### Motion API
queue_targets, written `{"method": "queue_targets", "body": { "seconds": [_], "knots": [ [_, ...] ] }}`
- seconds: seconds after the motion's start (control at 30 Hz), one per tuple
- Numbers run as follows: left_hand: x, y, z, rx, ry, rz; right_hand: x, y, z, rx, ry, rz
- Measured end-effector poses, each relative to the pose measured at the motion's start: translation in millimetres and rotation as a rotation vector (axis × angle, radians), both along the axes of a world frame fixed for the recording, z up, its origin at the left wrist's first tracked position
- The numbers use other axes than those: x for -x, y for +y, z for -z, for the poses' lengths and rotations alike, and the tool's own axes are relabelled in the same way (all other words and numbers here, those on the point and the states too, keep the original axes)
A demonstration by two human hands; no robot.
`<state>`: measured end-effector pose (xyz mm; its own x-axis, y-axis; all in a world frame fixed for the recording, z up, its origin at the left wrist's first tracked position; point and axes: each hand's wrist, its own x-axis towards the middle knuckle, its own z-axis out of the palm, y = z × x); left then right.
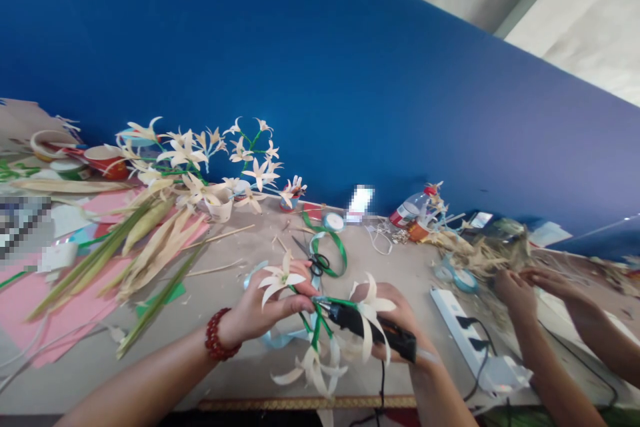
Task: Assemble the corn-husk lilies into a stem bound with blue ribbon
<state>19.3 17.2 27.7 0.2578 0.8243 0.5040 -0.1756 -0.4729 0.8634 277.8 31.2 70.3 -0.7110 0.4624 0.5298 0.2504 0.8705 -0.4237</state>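
Note:
My left hand [270, 303], with a red bead bracelet [220, 333] on its wrist, pinches the green-wrapped stems of a spray of white flowers [313, 367]. One bloom [283, 280] rises over its fingers, and another [371, 310] hangs in front of my right hand. My right hand [393, 313] is closed round a black glue gun [375, 330]. The gun's nozzle touches or nearly touches the stems where they join at my left fingertips. Part of my right hand's fingers is hidden behind gun and petals. Light blue ribbon [285, 337] lies beneath the left hand.
Behind my hands lie black scissors [319, 265] and green ribbon [337, 247]. Finished white flowers stand in a paper cup [219, 207]; dried husks [155, 247] spread at left. To the right are a power strip [465, 333] with cables and another person's hands [520, 290].

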Motion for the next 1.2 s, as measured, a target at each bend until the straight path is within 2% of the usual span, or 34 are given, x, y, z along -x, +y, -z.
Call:
{"method": "queue_targets", "body": {
  "seconds": [0.23, 0.33, 0.43, 0.53, 0.57, 0.6, 0.67, 0.7, 0.77, 0.87, 0.97, 1.07, 1.2],
  "knots": [
    [-1.0, -0.5, -1.3, 0.024, 0.004, 0.004, 8.9, -2.3, -8.9, -0.089, 0.099, 0.012],
    [-1.7, -0.5, -1.5, 0.049, -0.029, 0.015, 7.4, -3.8, -6.2, -0.088, 0.138, 0.032],
    [-2.4, 0.0, -0.7, 0.090, -0.073, 0.013, -0.4, -8.1, 7.4, -0.008, 0.190, 0.140],
    [-3.6, 1.7, 0.5, 0.153, -0.116, 0.014, -10.5, -12.7, 30.6, 0.256, 0.297, 0.241],
    [-4.1, 2.6, 1.2, 0.190, -0.139, 0.006, -13.9, -13.3, 38.9, 0.371, 0.348, 0.240],
    [-4.7, 3.6, 2.0, 0.241, -0.164, -0.005, -17.7, -13.4, 46.8, 0.423, 0.382, 0.243],
    [-5.3, 5.8, 4.4, 0.366, -0.227, -0.034, -27.2, -12.4, 60.0, 0.455, 0.423, 0.298],
    [-5.3, 7.0, 5.8, 0.431, -0.262, -0.049, -33.4, -11.9, 65.4, 0.441, 0.421, 0.375],
    [-4.4, 9.0, 8.7, 0.527, -0.310, -0.071, -49.0, -12.6, 75.3, 0.363, 0.347, 0.619],
    [-2.1, 11.1, 11.1, 0.572, -0.295, -0.080, -75.8, -20.0, 93.1, 0.216, 0.030, 0.884],
    [-1.9, 12.1, 9.2, 0.539, -0.236, -0.097, -96.0, -31.1, 115.7, 0.196, -0.259, 0.964],
    [-4.5, 12.6, 4.3, 0.444, -0.179, -0.127, -105.3, -38.2, 134.4, 0.205, -0.366, 1.002],
    [-6.5, 11.4, -0.5, 0.297, -0.125, -0.131, -112.1, -40.1, 140.1, 0.173, -0.441, 0.940]
  ]
}}
